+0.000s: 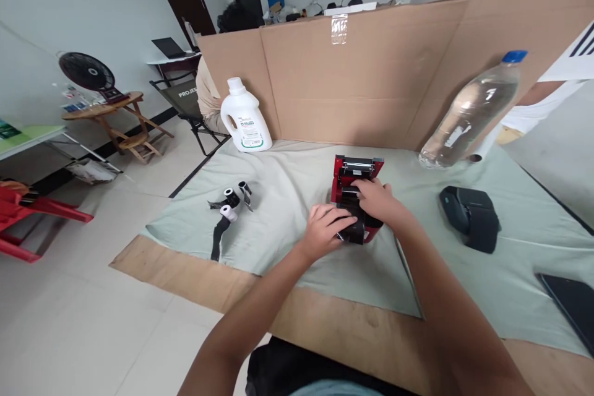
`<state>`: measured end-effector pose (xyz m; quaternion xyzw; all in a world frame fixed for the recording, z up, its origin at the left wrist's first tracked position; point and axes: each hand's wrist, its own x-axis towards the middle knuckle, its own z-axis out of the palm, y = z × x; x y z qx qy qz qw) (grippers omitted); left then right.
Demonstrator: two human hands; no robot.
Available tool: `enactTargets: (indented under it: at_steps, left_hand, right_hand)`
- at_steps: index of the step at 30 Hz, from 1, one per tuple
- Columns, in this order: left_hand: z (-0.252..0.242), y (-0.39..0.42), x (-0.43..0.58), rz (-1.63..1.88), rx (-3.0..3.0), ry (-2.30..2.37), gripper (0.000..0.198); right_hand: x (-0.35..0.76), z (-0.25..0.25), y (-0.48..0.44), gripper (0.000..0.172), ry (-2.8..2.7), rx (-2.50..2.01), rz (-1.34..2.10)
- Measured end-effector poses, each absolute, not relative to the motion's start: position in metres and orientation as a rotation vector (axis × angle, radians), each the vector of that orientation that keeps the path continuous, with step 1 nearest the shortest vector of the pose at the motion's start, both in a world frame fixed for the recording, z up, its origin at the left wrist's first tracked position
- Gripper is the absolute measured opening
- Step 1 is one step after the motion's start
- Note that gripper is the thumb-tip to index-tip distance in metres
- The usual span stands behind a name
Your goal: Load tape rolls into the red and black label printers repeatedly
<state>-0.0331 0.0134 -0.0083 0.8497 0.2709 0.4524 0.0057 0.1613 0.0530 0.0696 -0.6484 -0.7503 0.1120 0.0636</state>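
Note:
A small red-and-black receipt printer (335, 176) stands on the cloth in front of me with its cover raised. My left hand (325, 229) grips its near left side, the fingers laid over the black front part. Reaching in from the right, my right hand (375, 199) has its fingertips bent into the opened body, by a dark cylinder (349, 191). What those fingertips hold, if anything, is hidden. To the left lie several small paper rolls (228, 213), white and black, with dark strips trailing loose.
A white jug (245, 117) and a clear blue-capped bottle (471, 114) stand before a cardboard screen (343, 86). At right are a black device (471, 216) and a dark phone-like slab (570, 303). The pale green cloth (278, 216) is wrinkled. A person sits beyond the screen.

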Motion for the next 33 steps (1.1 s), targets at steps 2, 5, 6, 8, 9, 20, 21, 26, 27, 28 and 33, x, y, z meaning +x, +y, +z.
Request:
enactTargets:
  at_steps: [2,5,6,8,9,20,21,26,27,28,33]
  left_hand:
    - [-0.008,0.013,-0.035,1.433,2.679,0.838,0.029]
    - [-0.007,0.013,-0.035,1.419,2.69,0.869,0.025]
    - [-0.006,0.013,-0.035,1.407,2.691,0.879,0.024]
    - [-0.006,0.013,-0.034,1.398,2.691,0.874,0.024]
    - [-0.006,0.012,-0.035,1.407,2.688,0.859,0.025]
    - [-0.001,0.003,-0.032,1.565,2.857,0.762,0.03]
    - [0.0,0.003,-0.032,1.581,2.865,0.752,0.03]
    - [0.003,0.001,-0.033,1.601,2.867,0.767,0.03]
    - [0.003,0.0,-0.033,1.6,2.867,0.767,0.031]
    - [0.002,0.0,-0.034,1.594,2.865,0.767,0.032]
    - [0.0,0.0,-0.031,1.51,2.82,0.843,0.033]
  right_hand:
    - [0.16,0.067,0.056,0.047,-2.272,-1.971,0.329]
    - [0.155,0.067,0.06,0.047,-2.3,-2.034,0.368]
    - [0.153,0.068,0.061,0.045,-2.311,-2.059,0.378]
    - [0.151,0.071,0.061,0.04,-2.319,-2.09,0.387]
    - [0.151,0.074,0.059,0.037,-2.308,-2.084,0.387]
    - [0.2,0.101,0.049,0.03,-1.691,-1.501,0.091]
    - [0.199,0.096,0.055,0.03,-1.654,-1.457,0.054]
    - [0.199,0.084,0.066,0.027,-1.675,-1.404,0.269]
    - [0.202,0.086,0.063,0.027,-1.692,-1.421,0.327]
    - [0.204,0.088,0.06,0.028,-1.717,-1.436,0.402]
    - [0.217,0.094,0.047,0.037,-1.903,-1.455,0.896]
